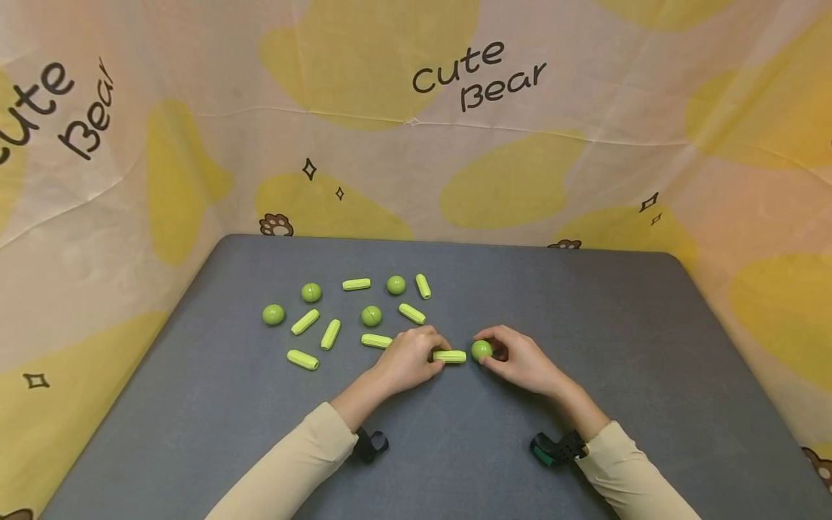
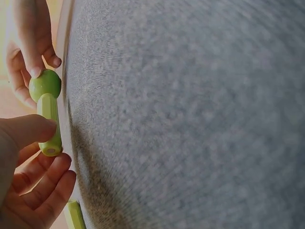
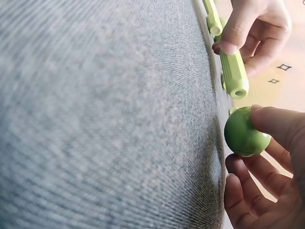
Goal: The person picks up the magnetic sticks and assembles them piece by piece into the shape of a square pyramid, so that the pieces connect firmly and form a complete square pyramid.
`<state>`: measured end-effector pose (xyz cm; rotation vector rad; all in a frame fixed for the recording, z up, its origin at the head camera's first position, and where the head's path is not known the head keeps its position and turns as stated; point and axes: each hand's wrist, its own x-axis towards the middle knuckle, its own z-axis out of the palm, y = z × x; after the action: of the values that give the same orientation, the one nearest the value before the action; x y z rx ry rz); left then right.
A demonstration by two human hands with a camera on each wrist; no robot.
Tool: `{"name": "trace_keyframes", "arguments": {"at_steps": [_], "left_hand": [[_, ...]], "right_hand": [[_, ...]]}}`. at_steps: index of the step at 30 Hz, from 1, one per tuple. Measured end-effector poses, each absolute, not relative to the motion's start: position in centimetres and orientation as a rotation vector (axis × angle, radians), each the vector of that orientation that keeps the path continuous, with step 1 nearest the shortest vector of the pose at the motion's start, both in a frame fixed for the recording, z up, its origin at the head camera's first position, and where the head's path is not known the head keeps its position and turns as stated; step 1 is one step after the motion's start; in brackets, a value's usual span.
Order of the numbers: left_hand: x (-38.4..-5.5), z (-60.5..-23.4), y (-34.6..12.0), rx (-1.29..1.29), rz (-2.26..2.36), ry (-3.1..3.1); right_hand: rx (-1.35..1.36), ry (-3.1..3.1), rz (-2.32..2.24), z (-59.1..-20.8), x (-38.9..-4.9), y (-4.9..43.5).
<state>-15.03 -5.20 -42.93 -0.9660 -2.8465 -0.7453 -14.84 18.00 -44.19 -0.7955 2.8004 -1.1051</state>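
Note:
My left hand (image 1: 411,359) pinches a light green ribbed rod (image 1: 453,357) near one end, between thumb and fingers. The rod's free end points right; the right wrist view shows a small round recess in that end face. Opposite it, my right hand (image 1: 525,363) holds a glossy green ball (image 1: 482,350) between thumb and fingertips. A narrow gap separates rod and ball in the right wrist view, where the ball (image 3: 245,132) sits just below the rod (image 3: 233,74). Beside the left hand lies another rod (image 1: 375,340), its right end partly hidden by that hand.
Left of centre on the grey table (image 1: 585,303) lie several more green rods, such as one at the front left (image 1: 302,360), and several loose balls, among them a far-left ball (image 1: 274,314). A patterned cloth (image 1: 390,166) hangs along the table's back and sides.

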Motion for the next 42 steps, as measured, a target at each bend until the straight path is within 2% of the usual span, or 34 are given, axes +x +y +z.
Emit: {"name": "trace_keyframes", "arguments": {"at_steps": [42], "left_hand": [[-15.08,-42.85,-5.28,-0.942,-0.771,-2.868]], "right_hand": [[-0.838,2.758,-1.108,-44.46,-14.43,17.56]]}}
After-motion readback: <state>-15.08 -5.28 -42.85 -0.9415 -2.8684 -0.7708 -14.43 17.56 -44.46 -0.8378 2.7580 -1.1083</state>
